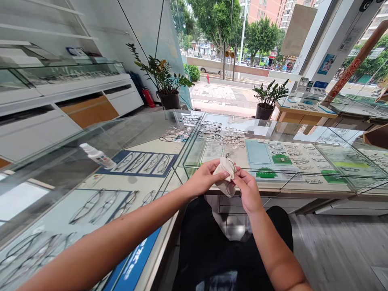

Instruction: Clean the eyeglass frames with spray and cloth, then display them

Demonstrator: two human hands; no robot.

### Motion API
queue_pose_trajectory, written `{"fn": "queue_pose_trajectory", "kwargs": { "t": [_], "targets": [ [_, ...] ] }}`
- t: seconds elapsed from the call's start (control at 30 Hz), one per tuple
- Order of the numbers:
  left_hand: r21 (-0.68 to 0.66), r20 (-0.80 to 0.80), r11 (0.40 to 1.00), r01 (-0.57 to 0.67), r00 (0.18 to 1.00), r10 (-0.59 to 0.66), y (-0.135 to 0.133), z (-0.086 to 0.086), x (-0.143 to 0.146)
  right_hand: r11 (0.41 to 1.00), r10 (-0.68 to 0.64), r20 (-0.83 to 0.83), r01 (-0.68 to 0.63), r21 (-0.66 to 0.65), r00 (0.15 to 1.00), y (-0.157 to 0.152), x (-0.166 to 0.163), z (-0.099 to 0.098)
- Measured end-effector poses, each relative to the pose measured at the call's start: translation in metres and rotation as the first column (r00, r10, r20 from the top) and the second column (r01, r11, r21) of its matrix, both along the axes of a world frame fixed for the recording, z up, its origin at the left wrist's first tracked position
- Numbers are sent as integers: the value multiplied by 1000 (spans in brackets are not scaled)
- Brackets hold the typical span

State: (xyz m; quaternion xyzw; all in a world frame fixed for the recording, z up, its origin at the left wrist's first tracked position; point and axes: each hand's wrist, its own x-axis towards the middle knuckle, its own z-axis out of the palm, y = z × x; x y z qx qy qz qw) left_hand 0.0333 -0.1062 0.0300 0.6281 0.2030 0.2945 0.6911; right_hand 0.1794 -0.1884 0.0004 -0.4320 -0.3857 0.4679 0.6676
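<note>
In the middle of the head view, my left hand (203, 178) is closed on a pale cleaning cloth (224, 188), with the thumb pressed on it. Folded inside the cloth is a pair of eyeglasses; a thin dark rim and a small tip at the top show, while most of the frame is covered. My right hand (249, 193) pinches the eyeglasses and the cloth's edge from the right side. Both hands are held just over the near edge of the glass display case (209, 166), above my lap.
A white spray bottle (97, 157) stands on the left glass counter. Under the glass lie rows of eyeglasses (136, 162) and green cards (266, 173). Potted plants (169, 99) stand beyond, before a large window. A wall display cabinet (75, 87) runs along the left.
</note>
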Motion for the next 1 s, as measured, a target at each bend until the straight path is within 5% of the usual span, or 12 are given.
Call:
{"fn": "queue_pose_trajectory", "kwargs": {
  "t": [0.2, 0.53, 0.73, 1.0],
  "targets": [
    [-1, 1, 988, -157, 988, 158, 0, -7, 1, 996, 84, 16, -84, -8, 996, -2, -14, -5],
    [-115, 26, 925, -362, 930, 367, 5, -5, 6, 997, -45, -25, 47, 56, 999, 0, 5, 3],
    [163, 23, 927, -339, 940, 340, 13, -10, 0, 997, -50, -38, 52, 53, 998, 0, 7, 4],
    [472, 27, 816, -334, 931, 365, 2, -1, -6, 999, -31, -48, 33, 40, 998, 0, 4, 5]
  ]
}}
